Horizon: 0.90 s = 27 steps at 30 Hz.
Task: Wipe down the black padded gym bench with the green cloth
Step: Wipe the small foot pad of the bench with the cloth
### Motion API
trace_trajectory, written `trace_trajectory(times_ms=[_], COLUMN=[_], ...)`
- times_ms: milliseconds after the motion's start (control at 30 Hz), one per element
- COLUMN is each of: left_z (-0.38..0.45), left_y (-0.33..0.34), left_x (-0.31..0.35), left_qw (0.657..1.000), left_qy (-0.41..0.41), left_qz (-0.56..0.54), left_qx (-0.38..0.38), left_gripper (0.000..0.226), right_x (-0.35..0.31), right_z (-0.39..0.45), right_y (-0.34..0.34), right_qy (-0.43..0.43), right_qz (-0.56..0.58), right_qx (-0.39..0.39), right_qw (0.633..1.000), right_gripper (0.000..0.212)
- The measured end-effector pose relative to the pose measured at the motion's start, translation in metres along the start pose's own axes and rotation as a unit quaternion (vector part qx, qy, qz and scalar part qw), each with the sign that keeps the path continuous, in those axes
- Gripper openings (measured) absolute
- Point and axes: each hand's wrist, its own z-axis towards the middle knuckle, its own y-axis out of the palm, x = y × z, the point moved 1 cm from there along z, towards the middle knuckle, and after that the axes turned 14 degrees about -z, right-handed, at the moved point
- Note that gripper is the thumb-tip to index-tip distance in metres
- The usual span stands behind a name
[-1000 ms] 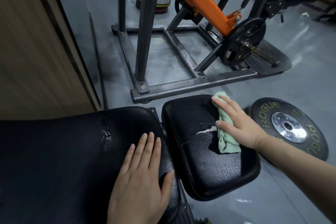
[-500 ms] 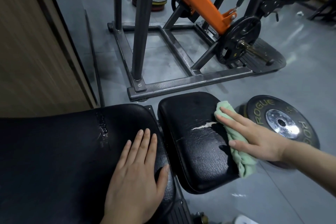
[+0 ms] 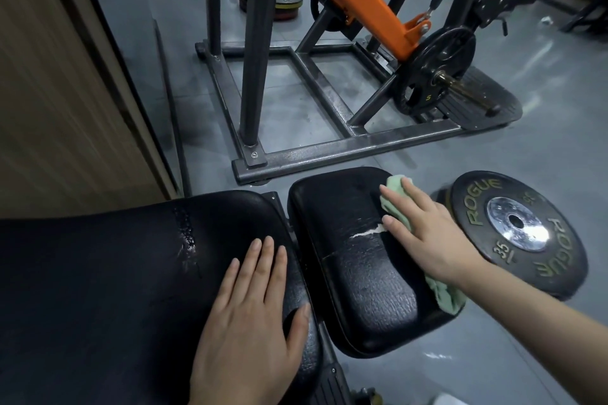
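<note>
The cloth (image 3: pixel 396 204) lies on the right part of the small pad (image 3: pixel 358 273), under the right hand (image 3: pixel 427 233). The hand presses it flat with straight, slightly spread fingers and hides its middle. Only two green ends show: one past the fingertips at the far edge, one near the wrist, hanging over the pad's right rim. A white tear (image 3: pixel 367 232) in the pad's cover runs up to the fingers; where it ends is hidden.

The left hand (image 3: pixel 253 312) rests flat on the big pad (image 3: pixel 98 289), fingers straight and close together, thumb out toward the gap. This pad is cut off at the left and near edges.

On the floor just right of the small pad lies a plate (image 3: pixel 523 233) with "ROGUE" written twice and "35"; another number is too blurred to read. Farther away a machine (image 3: pixel 329 148) with an orange arm (image 3: pixel 368 10) carries a disc (image 3: pixel 434 69) marked "5".
</note>
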Motion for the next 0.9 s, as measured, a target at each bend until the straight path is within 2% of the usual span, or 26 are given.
trace_trajectory(times_ms=[267,367,467,667,900], left_z=[0.001,0.000,0.000,0.000,0.001], left_y=[-0.001,-0.001,-0.002,-0.002,-0.003], left_x=[0.000,0.001,0.001,0.000,0.002], left_qw=[1.000,1.000,1.000,1.000,1.000], left_qy=[0.006,0.005,0.004,0.004,-0.001], left_qz=[0.003,0.003,0.003,0.005,0.006], left_qx=[0.006,0.000,-0.006,-0.010,-0.014], left_gripper=[0.068,0.068,0.068,0.067,0.068], right_x=[0.010,0.013,0.018,0.032,0.029], right_z=[0.037,0.031,0.014,-0.040,-0.039], right_y=[-0.007,-0.005,-0.003,0.003,0.000], right_qy=[-0.074,-0.080,-0.085,-0.075,-0.092], right_qz=[0.015,0.012,0.013,0.024,-0.039], right_qx=[-0.019,-0.022,-0.015,-0.008,-0.021], right_qw=[0.997,0.996,0.996,0.997,0.995], right_gripper=[0.042,0.049,0.044,0.071,0.067])
